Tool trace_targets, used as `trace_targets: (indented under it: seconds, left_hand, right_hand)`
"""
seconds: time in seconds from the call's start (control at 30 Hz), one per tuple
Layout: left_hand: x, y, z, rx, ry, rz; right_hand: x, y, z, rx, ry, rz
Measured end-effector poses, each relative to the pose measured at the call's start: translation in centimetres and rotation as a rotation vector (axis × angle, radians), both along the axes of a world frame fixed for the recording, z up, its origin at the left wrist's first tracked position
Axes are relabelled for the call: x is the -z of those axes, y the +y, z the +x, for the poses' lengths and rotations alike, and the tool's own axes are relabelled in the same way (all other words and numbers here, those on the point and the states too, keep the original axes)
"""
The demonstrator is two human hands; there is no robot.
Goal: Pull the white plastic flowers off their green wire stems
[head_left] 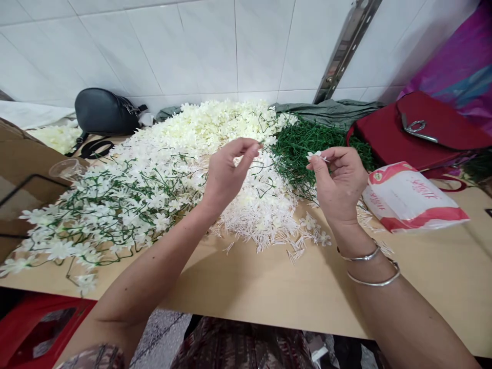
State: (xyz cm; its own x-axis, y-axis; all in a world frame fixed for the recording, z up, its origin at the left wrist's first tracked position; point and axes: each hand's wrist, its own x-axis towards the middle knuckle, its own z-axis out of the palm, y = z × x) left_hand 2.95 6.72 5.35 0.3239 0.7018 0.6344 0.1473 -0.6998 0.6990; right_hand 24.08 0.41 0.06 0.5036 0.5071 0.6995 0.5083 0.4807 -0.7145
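My left hand (pixel 227 171) is raised over the heap of loose white artificial flowers (pixel 215 133), thumb and forefinger pinched on a thin green wire stem (pixel 265 154). My right hand (pixel 338 177) is held beside it, fingers pinched on a small white flower (pixel 315 155). Finished green stems with white flowers (pixel 103 210) lie at the left. A pile of bare green stems (pixel 311 143) lies behind my right hand. Two bangles (pixel 369 266) ring my right wrist.
The wooden table (pixel 269 292) stands against a tiled wall. A black bag (pixel 102 110) sits at the back left, a red bag (pixel 418 128) at the back right, and a red-and-white packet (pixel 407 197) to the right. A red stool (pixel 34 328) stands below left.
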Motion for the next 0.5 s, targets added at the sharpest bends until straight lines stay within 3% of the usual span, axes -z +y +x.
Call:
trace_targets:
  seconds: [0.1, 0.2, 0.37, 0.5]
  left_hand:
    - [-0.6, -0.7, -2.0, 0.035, -0.127, -0.214]
    - [0.6, -2.1, -3.5, 0.072, -0.142, -0.361]
    - [3.2, -4.9, -4.8, 0.079, -0.131, -0.472]
    - [4.0, -6.5, -5.2, 0.078, -0.144, -0.503]
  right_hand:
    - [0.1, -0.3, -1.4, -0.177, 0.048, -0.094]
    - [0.2, -0.6, -2.9, -0.414, 0.086, -0.188]
    - [0.4, -1.6, -4.8, -0.689, 0.123, -0.29]
    - [0.3, -2.4, -5.9, -0.8, 0.208, -0.409]
